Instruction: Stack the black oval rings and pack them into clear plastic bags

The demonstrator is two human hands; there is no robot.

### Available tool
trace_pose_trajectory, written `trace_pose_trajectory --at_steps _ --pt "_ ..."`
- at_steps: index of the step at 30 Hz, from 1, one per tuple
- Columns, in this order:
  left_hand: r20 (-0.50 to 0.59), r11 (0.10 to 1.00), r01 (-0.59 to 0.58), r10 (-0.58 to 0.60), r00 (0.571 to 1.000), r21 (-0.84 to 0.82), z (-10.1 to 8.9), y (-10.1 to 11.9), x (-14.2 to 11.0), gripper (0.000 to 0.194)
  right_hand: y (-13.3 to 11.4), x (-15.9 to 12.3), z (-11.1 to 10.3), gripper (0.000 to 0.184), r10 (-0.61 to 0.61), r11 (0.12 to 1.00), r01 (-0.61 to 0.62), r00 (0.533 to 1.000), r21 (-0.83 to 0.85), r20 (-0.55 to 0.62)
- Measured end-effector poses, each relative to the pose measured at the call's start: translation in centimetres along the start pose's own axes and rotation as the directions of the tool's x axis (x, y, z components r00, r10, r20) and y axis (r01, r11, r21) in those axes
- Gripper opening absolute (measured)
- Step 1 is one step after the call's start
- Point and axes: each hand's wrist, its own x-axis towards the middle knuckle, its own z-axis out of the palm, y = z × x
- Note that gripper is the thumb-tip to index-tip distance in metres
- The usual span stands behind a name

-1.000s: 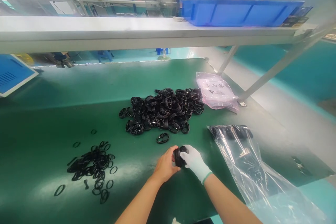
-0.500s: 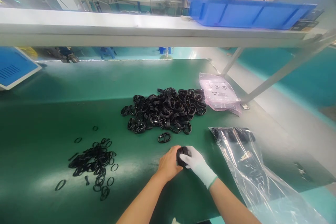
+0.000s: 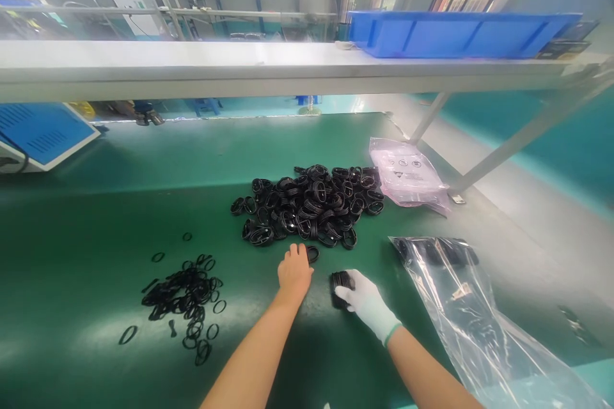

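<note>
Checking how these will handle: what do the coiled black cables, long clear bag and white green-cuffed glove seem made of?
Coiled black cables: probably rubbery plastic sheathing, satin, showing small highlights.
Long clear bag: apparently plastic film, glossy; creases glint, dark contents show through.
White green-cuffed glove: likely fabric, matte, without glare; weave not visible.

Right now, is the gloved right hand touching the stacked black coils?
Touching: the head view shows the right hand gripping the stacked black coils, thumb across their side.
</note>
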Motion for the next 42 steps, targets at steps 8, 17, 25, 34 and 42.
trace_pose_trajectory --at_steps 8,17,25,34,42 --pt "0.150 0.957 -0.286 0.291 0.945 -0.053 0.3 -1.5 -0.9 0.059 0.0 0.1 -0.1 0.040 0.010 1.000 -0.009 1.000 -0.007 0.019" --pt "0.152 0.907 -0.127 0.203 0.967 -0.401 2.7 0.0 -4.1 0.073 0.4 0.3 -0.1 0.041 0.005 1.000 -0.006 0.999 0.023 0.043" --pt "0.029 0.844 -0.218 0.266 0.963 -0.491 5.1 0.2 -5.4 0.073 0.5 -0.1 -0.5 0.041 -0.025 1.000 0.024 0.999 0.017 0.042" --pt "0.081 0.845 -0.276 0.349 0.934 -0.458 3.1 -1.0 -3.9 0.070 -0.8 -0.5 1.2 0.053 -0.002 0.960 -0.037 0.990 -0.277 -0.140" --pt "-0.030 0.904 -0.425 0.427 0.904 0.038 -5.2 -1.6 6.2 0.025 -1.7 -1.1 1.1 0.058 0.046 0.950 -0.078 0.993 -0.301 -0.113"
